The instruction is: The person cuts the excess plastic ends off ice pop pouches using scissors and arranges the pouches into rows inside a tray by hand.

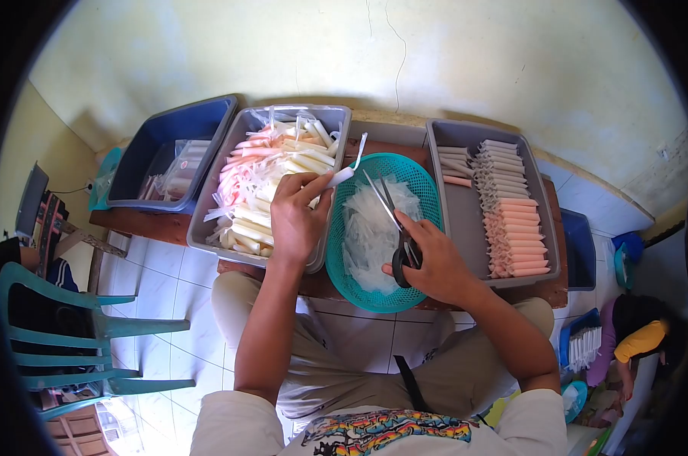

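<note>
My left hand [298, 216] pinches a white, filled plastic tube that looks like an ice pop [341, 177], its thin twisted tail pointing up. In my right hand [435, 262] are black-handled scissors [387, 204], blades slightly parted and just right of the tube, apart from it. Below both hands stands a turquoise mesh basket [389, 303] with clear plastic scraps [370, 243] in it. Beside my left hand, a grey bin [206, 232] holds a heap of white, cream and pink tubes with long tails.
To the right, a grey tray [467, 220] holds neat rows of short-ended white and pink tubes [515, 216]. A dark blue bin [142, 163] with packed bags stands far left. A green plastic chair [63, 342] is lower left. Another person [640, 334] is at lower right.
</note>
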`<state>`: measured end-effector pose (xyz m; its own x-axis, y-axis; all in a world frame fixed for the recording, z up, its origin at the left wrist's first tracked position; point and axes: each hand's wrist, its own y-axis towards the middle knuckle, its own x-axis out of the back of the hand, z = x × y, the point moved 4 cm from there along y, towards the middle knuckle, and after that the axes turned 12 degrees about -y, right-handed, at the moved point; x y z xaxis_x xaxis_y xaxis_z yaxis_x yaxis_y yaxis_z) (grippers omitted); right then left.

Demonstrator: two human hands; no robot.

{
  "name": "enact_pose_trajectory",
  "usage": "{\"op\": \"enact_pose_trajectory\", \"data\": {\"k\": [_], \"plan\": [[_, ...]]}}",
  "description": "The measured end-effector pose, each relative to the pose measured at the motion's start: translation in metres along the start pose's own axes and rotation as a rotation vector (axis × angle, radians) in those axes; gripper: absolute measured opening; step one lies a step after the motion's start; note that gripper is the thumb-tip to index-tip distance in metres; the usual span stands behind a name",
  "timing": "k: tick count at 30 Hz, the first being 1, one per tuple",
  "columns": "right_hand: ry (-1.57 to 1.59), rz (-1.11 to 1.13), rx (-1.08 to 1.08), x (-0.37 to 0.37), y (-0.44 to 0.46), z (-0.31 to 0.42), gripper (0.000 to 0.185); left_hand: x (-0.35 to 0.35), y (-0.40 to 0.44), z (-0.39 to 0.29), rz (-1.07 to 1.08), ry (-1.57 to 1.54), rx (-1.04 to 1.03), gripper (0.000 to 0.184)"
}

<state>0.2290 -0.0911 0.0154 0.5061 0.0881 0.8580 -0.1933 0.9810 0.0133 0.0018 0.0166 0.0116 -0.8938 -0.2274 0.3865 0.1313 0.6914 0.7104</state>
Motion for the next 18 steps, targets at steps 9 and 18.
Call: {"op": "enact_pose_trajectory", "data": {"k": [9, 18], "plan": [[0.079, -0.064, 0.085, 0.000, -0.006, 0.001, 0.098, -0.009, -0.003, 0.002, 0.052, 0.046, -0.013, 0.033], [0.009, -0.119, 0.062, -0.010, 0.002, -0.007, 0.092, -0.019, -0.007, -0.006, 0.124, 0.040, -0.068, 0.031]]}}
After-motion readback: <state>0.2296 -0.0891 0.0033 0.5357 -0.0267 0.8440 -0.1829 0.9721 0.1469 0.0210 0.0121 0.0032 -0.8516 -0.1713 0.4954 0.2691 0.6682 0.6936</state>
